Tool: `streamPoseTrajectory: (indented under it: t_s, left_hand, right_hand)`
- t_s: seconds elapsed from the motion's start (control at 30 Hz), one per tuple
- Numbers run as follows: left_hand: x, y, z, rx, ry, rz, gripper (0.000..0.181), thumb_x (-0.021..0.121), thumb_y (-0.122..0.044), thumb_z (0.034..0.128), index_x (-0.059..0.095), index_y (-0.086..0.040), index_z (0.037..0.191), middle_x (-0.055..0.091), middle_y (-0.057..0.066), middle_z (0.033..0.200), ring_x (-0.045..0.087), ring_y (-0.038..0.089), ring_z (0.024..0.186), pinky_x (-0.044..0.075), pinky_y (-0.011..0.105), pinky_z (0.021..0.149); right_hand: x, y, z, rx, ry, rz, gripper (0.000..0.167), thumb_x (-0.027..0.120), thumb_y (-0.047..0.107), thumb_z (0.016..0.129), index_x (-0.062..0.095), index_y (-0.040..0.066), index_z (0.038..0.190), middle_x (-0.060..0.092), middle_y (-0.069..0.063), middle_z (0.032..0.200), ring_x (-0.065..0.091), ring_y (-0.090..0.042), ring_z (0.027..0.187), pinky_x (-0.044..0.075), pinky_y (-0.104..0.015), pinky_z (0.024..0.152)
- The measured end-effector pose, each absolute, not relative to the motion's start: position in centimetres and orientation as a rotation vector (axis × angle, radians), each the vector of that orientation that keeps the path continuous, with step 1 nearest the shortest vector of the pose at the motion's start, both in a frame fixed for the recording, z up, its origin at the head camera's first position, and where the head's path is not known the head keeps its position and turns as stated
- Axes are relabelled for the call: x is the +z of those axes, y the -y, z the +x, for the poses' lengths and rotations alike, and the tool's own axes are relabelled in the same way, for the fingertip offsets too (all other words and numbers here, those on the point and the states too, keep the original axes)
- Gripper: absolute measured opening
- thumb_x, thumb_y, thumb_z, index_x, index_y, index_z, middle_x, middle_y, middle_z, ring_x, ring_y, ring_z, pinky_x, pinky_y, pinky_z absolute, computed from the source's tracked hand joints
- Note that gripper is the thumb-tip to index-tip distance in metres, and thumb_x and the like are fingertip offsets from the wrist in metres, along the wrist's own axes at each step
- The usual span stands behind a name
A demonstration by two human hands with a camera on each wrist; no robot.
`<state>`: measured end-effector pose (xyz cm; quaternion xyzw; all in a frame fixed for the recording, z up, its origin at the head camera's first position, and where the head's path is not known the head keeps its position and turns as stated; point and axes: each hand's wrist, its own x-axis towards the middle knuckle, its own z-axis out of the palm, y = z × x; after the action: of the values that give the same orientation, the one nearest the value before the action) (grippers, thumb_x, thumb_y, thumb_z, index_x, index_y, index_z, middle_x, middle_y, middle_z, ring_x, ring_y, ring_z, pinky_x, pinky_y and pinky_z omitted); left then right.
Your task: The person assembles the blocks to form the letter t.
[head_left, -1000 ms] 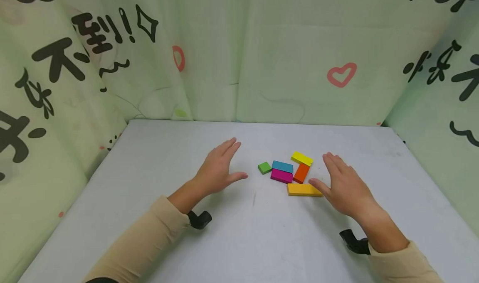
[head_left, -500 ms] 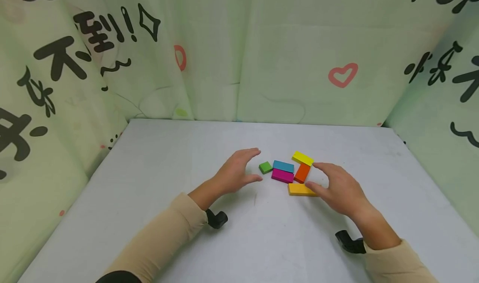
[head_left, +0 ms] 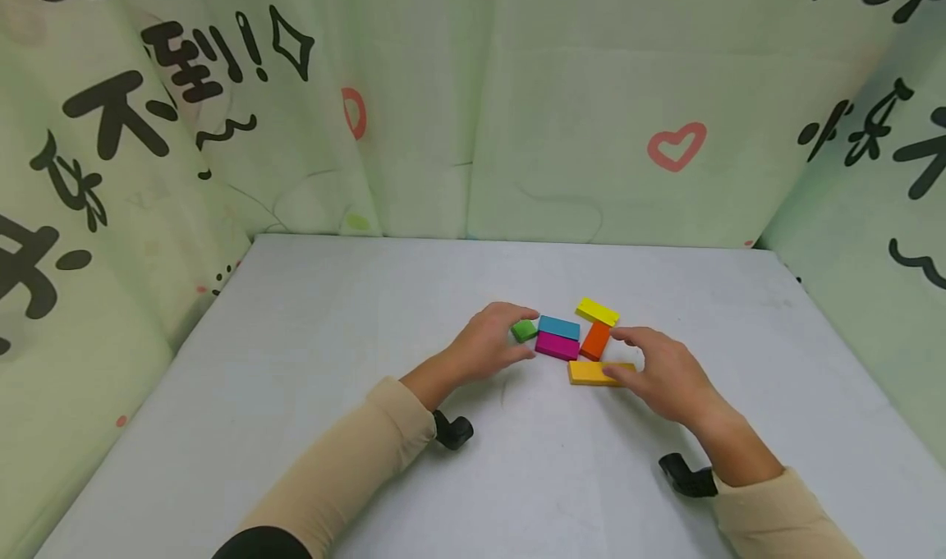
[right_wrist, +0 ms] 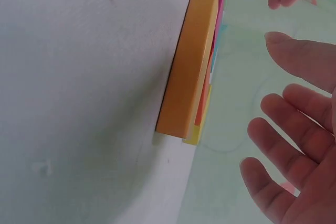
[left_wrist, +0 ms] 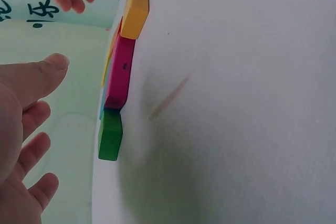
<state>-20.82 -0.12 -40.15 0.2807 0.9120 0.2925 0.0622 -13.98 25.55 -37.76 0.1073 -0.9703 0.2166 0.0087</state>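
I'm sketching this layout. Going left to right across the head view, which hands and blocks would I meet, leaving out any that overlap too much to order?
Left hand, green block, magenta block, orange-red block, right hand.

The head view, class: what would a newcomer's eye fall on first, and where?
Probably the six bright blocks, clustered right of the picture's centre on the white table. Then the left hand and right hand, flanking them. Behind, a red heart stands out on the pale curtain, upper right.
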Motion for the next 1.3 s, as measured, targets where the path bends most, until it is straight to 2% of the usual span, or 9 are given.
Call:
streamPoseTrajectory:
  t_s: [0.57,0.9,1.07,1.3]
  left_hand:
    - [-40.9,-2.1,-21.9,0.699,-2.753,0.884,0.048,0.072,-0.032,0.0939,0.061,-0.020,0.139,0.057,0.000,0.139,0.042,0.020,0.134,0.036,0.040,0.108]
    - [-41.1,-2.9,-21.8,0.584,-2.776,0.832,0.046,0.072,-0.035,0.0933,0.063,-0.024,0.137,0.061,-0.004,0.133,0.041,0.018,0.133,0.035,0.036,0.102]
    - [-41.1,-3.0,-21.8,0.566,-2.771,0.810,0.044,0.072,-0.035,0.0933,0.064,-0.025,0.136,0.062,-0.006,0.129,0.040,0.018,0.133,0.033,0.038,0.101]
    - [-41.1,-2.9,-21.9,0.566,-2.765,0.799,0.041,0.072,-0.034,0.0935,0.065,-0.025,0.133,0.063,-0.008,0.126,0.040,0.017,0.132,0.031,0.040,0.101]
  right_hand:
    - [-38.7,-25.7,-14.8,0.717,3.124,0.330,0.042,0.075,0.020,0.090,0.064,0.000,0.126,0.065,-0.019,0.118,0.059,-0.038,0.107,0.050,-0.055,0.088]
    - [-39.2,-26.1,-15.2,0.705,3.193,0.348,0.043,0.074,0.018,0.090,0.063,-0.001,0.127,0.065,-0.020,0.121,0.057,-0.041,0.112,0.047,-0.057,0.094]
    - [-39.3,-26.2,-15.2,0.680,3.213,0.380,0.044,0.074,0.018,0.090,0.063,-0.002,0.128,0.065,-0.020,0.123,0.057,-0.041,0.115,0.045,-0.058,0.097]
    - [-39.5,-26.3,-15.2,0.674,3.212,0.399,0.039,0.074,0.016,0.090,0.065,-0.002,0.124,0.067,-0.017,0.118,0.059,-0.037,0.109,0.047,-0.056,0.095]
